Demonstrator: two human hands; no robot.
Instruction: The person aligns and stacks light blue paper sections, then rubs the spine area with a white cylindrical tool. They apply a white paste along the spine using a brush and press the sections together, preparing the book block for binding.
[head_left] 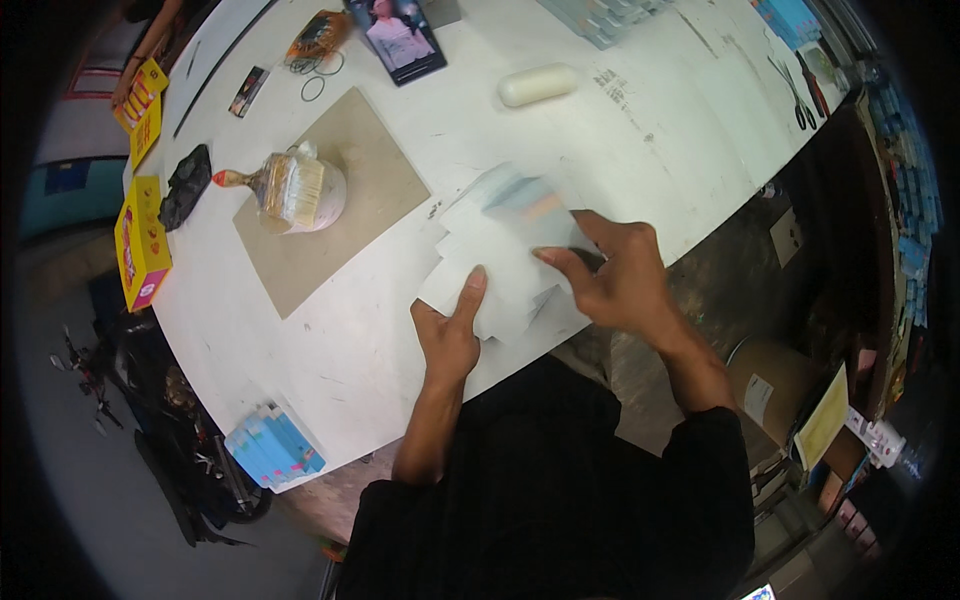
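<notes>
Above the near edge of the white table, a fanned stack of white card sheets [500, 235] is held between my two hands. My left hand [450, 335] grips its lower left side, thumb lying on top and the other fingers hidden underneath. At the right side, my right hand [620, 275] pinches the sheets between thumb and fingers. Blue and orange print shows on a blurred sheet at the top of the stack. The sheets' edges are stepped and partly smeared by motion.
A wide brush [290, 190] rests across a white tub [330, 200] on a grey-brown board [390, 180]. Beyond lie a white cylinder [537, 86], a phone [400, 40] and scissors [795, 95]. Blue card stacks [270, 445] sit near left. Another person's hand [122, 92] touches yellow boxes.
</notes>
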